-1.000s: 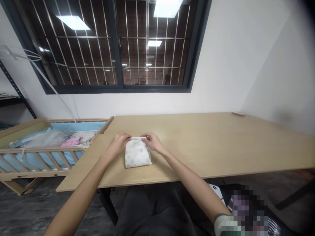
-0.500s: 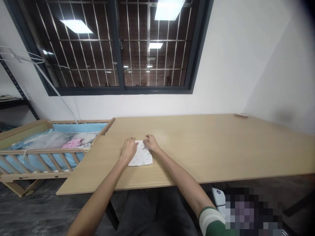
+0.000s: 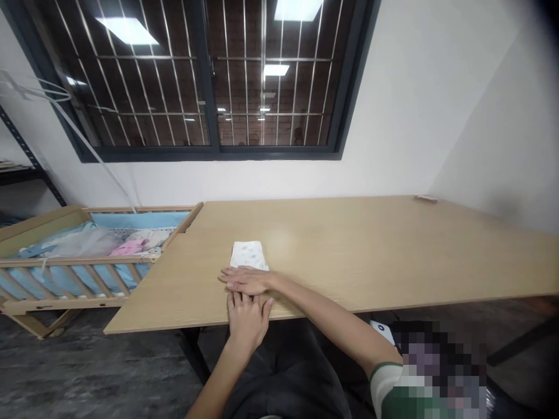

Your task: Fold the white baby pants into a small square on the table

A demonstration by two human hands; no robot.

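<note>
A small folded white cloth (image 3: 248, 255) with a faint print lies flat on the wooden table (image 3: 332, 250). Across its near edge rests my right hand (image 3: 247, 280), palm down, fingers stretched out to the left. My left hand (image 3: 247, 317) lies just nearer to me at the table's front edge, its fingers spread and pointing away from me. The left fingertips meet or pass under the right hand; which of the two I cannot tell. The right hand hides the cloth's near edge.
A wooden crib (image 3: 87, 265) with blue lining, netting and pink and white cloths stands against the table's left side. Behind the table is a barred window (image 3: 213, 152). A small flat object (image 3: 425, 198) lies at the table's far right edge.
Both hands have come from the cloth's far corners toward me. The right now lies across its near edge, the left by the table's front edge. The view has tilted slightly down.
</note>
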